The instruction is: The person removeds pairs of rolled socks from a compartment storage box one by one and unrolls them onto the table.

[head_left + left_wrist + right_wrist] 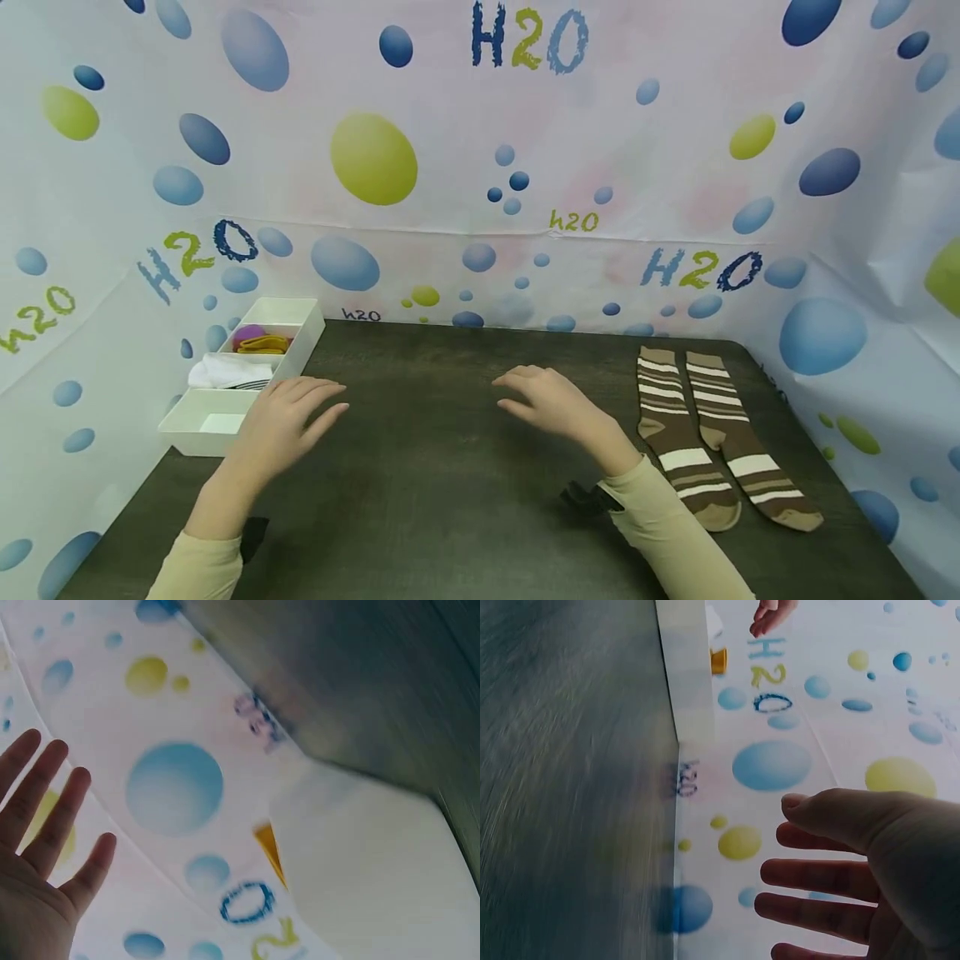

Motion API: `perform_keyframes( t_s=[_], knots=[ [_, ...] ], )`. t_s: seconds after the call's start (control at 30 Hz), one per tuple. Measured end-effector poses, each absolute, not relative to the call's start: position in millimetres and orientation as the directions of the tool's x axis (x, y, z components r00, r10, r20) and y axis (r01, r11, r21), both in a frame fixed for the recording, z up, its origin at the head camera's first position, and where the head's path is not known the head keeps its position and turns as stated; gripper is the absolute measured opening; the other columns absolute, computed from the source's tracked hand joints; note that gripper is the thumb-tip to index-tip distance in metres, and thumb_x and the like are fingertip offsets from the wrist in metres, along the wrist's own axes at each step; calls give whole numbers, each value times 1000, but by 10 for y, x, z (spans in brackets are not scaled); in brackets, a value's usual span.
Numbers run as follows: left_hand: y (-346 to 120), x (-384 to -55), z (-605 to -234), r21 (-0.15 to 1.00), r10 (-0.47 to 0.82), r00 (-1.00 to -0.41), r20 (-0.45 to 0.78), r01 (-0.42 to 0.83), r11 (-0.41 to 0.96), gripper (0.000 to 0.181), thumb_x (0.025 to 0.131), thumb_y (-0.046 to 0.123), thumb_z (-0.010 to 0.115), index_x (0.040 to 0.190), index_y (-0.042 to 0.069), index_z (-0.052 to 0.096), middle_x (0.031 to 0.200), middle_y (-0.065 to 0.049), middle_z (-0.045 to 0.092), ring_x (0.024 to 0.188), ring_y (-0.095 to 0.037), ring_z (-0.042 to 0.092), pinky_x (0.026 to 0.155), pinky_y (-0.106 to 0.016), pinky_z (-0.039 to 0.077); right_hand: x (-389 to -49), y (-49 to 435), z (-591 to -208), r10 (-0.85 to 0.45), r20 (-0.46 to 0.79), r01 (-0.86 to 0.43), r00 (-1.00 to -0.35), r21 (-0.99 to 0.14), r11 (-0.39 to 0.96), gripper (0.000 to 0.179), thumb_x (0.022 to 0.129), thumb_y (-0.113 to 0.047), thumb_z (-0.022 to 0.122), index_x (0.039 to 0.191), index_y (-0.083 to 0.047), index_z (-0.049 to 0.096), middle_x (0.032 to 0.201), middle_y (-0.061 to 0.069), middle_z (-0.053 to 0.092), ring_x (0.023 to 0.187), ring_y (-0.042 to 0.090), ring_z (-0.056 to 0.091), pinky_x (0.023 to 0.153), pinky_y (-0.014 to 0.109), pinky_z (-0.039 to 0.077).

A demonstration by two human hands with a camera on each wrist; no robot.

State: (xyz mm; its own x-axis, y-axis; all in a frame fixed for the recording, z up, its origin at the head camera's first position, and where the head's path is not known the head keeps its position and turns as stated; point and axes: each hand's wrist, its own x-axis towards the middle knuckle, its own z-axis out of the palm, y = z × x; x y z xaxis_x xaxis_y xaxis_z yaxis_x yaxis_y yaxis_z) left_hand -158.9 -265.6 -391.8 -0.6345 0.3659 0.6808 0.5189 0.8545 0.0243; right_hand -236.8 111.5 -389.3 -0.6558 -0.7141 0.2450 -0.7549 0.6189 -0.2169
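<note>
My left hand [279, 423] hovers over the left part of the dark table, close to the white divided box, with its fingers extended and nothing in them. In the left wrist view the fingers [51, 825] are spread apart. Over the middle right of the table, my right hand [551, 406] also hangs in the air and holds nothing; its fingers [817, 879] are straight in the right wrist view. To the right of that hand, two brown striped socks [686, 454] [750, 450] lie flat side by side, toes toward me.
A white box [303, 337] with several compartments stands at the table's left edge. Inside are a folded mustard item [264, 344], a purple item [247, 333] and folded white fabric [228, 371]. Its nearest compartment shows a bare floor. A bubble-patterned sheet [465, 167] hangs behind the dark table [420, 500].
</note>
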Motion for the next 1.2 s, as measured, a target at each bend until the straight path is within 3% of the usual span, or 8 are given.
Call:
perform_keyframes(
  t_s=[0.5, 0.53, 0.6, 0.67, 0.77, 1.0, 1.2],
  knots=[
    [-3354, -1535, -4045, 15, 213, -609, 764, 347, 938, 75, 96, 66, 33, 91, 1, 71, 88, -19, 72, 88, -40, 62, 77, -58, 46, -2369, 560, -3862, -793, 278, -840, -542, -206, 501, 32, 96, -29, 61, 124, -14, 65, 122, 3, 67, 106, 18, 67, 89, 34, 54],
    [-3402, -1533, -4062, 18, 202, -608, 768, 336, 942, 74, 96, 66, 34, 90, 1, 71, 87, -19, 72, 87, -41, 61, 75, -58, 45, -2372, 515, -3851, -799, 273, -844, -536, -207, 496, 32, 97, -29, 61, 125, -14, 65, 122, 3, 67, 106, 18, 66, 89, 34, 54],
    [-3481, -1525, -4086, 30, 182, -613, 769, 320, 947, 60, 94, 58, 51, 89, 2, 70, 88, -19, 72, 88, -42, 61, 73, -59, 44, -2375, 428, -3831, -807, 259, -847, -531, -207, 490, 32, 97, -30, 60, 125, -15, 65, 123, 3, 66, 108, 18, 66, 90, 35, 53],
    [-3546, -1518, -4103, 39, 169, -631, 757, 301, 953, 44, 85, 46, 68, 88, 3, 70, 89, -19, 72, 88, -43, 61, 72, -60, 43, -2377, 344, -3814, -812, 243, -846, -531, -204, 492, 32, 97, -30, 60, 126, -16, 65, 124, 2, 66, 111, 19, 65, 91, 36, 53],
    [-3634, -1496, -4135, 60, 137, -670, 730, 262, 963, 28, 70, 25, 80, 86, 5, 70, 88, -18, 71, 89, -43, 59, 75, -62, 43, -2383, 193, -3796, -824, 223, -852, -521, -193, 486, 33, 98, -32, 58, 127, -17, 64, 125, 1, 65, 114, 19, 63, 93, 38, 52],
    [-3784, -1390, -4155, 140, -4, -867, 498, 76, 987, 33, 77, 44, 77, 86, 13, 71, 96, -20, 68, 97, -43, 51, 81, -64, 35, -2416, -212, -3813, -876, 217, -902, -432, -89, 423, 32, 100, -35, 55, 126, -20, 64, 123, -3, 66, 111, 13, 63, 88, 34, 52],
    [-3849, -1360, -4167, 171, -33, -906, 422, 44, 984, 30, 77, 48, 77, 80, 18, 71, 99, -17, 68, 98, -41, 49, 82, -65, 33, -2432, -534, -3823, -909, 187, -927, -372, -19, 375, 32, 99, -37, 55, 126, -23, 63, 124, -6, 65, 113, 11, 63, 88, 31, 52]
  ],
)
